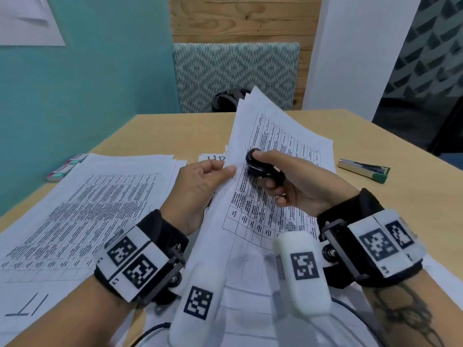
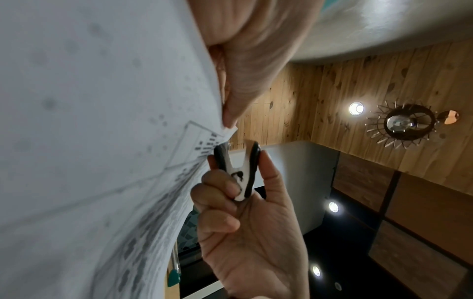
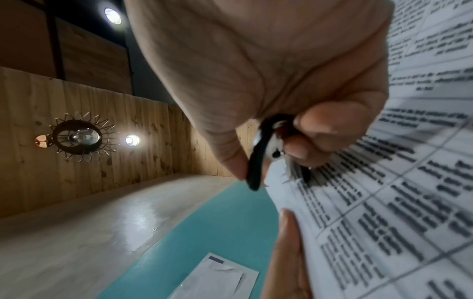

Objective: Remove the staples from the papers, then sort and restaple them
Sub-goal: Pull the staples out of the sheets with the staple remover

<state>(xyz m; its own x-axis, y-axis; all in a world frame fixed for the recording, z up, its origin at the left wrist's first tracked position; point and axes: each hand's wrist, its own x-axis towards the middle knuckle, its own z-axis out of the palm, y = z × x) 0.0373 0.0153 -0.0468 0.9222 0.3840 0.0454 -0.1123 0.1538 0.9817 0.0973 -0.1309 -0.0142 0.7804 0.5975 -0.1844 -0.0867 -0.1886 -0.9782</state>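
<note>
A sheaf of printed papers is lifted off the wooden table, its corner pinched between the left hand's thumb and fingers. The right hand grips a black staple remover, fingers curled round it, its claws spread at that corner. A second paper stack lies to the left; a stapler lies on the right.

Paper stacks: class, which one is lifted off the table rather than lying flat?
The printed stack pinched by the left hand, beside the right hand's staple remover; the left pile lies flat.
</note>
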